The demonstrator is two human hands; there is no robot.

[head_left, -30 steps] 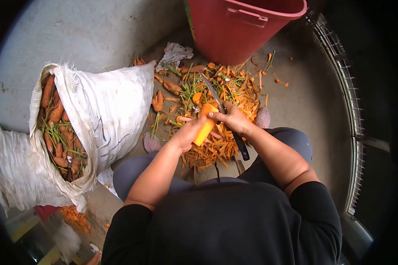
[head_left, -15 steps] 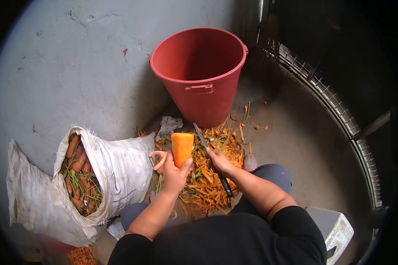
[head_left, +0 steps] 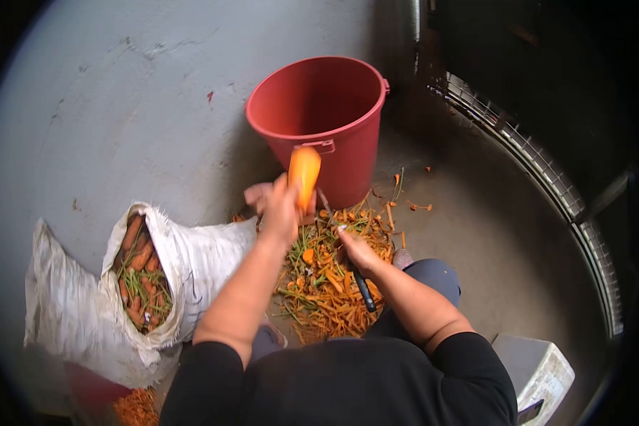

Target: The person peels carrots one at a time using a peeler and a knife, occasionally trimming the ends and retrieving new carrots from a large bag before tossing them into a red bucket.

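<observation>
My left hand (head_left: 280,216), smeared a little by motion, is closed round a thick peeled carrot (head_left: 305,172) held up in front of the red bucket (head_left: 362,153). A pinkish peeler (head_left: 258,193) juts blurred from the left side of the same hand. Lower and to the right, my right hand (head_left: 359,253) grips a knife (head_left: 364,290), its narrow blade pointing up toward the bucket and its black handle toward my lap. Both hands are above a heap of orange peelings and green stems (head_left: 334,302), with a round cut piece (head_left: 308,256) on it.
A white sack (head_left: 209,248) lies on its side at left, its mouth showing unpeeled carrots (head_left: 142,255). Another white sack (head_left: 64,298) slumps beside it. Shredded orange bits (head_left: 136,407) lie at lower left. A grey-white box (head_left: 539,373) stands at right; a wall rises behind the bucket.
My left hand has lifted the carrot up and forward, to just before the bucket's side. My right hand with the knife has stayed nearly in place. A round orange piece now shows on the heap.
</observation>
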